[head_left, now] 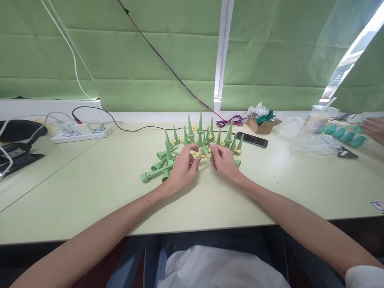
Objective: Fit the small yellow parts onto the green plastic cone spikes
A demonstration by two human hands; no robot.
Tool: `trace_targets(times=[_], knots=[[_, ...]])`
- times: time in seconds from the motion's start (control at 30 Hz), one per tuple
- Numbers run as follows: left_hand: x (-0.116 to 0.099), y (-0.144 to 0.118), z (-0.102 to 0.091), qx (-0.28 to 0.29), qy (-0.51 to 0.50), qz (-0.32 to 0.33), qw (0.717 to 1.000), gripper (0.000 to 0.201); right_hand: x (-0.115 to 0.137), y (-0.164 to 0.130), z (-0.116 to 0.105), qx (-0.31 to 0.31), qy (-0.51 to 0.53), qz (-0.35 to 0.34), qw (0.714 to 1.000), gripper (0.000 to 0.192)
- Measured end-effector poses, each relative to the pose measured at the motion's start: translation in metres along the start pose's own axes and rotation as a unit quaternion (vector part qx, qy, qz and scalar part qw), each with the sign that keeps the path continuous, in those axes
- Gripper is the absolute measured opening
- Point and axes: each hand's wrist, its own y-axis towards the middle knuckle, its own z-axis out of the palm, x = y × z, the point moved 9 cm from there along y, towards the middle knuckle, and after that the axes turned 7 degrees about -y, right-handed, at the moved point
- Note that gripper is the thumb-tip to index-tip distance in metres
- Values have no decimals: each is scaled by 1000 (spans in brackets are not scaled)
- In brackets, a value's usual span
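Observation:
Many green plastic cone spikes (200, 134) stand upright in a cluster at the middle of the pale green table (90, 188). Several more green spikes (157, 170) lie on their sides to the left. Small yellow pieces (198, 154) lie among them. My left hand (183, 168) and my right hand (223, 160) rest side by side at the near edge of the cluster. Both pinch at one green spike (204, 151) between their fingertips. What exactly each finger grips is too small to tell.
A black phone (252, 139) lies right of the cluster, behind it a small cardboard box (264, 125) with a plastic bag. A white power strip (79, 132) with cables sits at the left. Another person's hand (373, 128) is at the far right near teal pieces (342, 134) and a cup (318, 118).

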Motion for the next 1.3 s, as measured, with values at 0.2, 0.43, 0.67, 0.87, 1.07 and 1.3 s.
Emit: trace_targets(times=[0.2, 0.43, 0.67, 0.87, 1.07, 1.3], knots=[[16, 0, 11, 57, -134, -105, 984, 43, 8, -2, 2, 15, 34, -31, 999, 48], [19, -4, 17, 87, -168, -132, 973, 39, 10, -3, 8, 46, 31, -54, 997, 46], [13, -4, 15, 87, -140, -106, 981, 34, 6, -3, 9, 62, 59, -27, 996, 49], [9, -4, 14, 80, -115, -82, 987, 29, 6, -4, 9, 67, 77, -14, 995, 54], [8, -4, 11, 71, -45, -47, 995, 30, 2, -5, 14, 87, 90, 18, 992, 59], [-3, -1, 1, 17, 32, 30, 999, 24, 2, -5, 17, 101, 99, 33, 989, 61]])
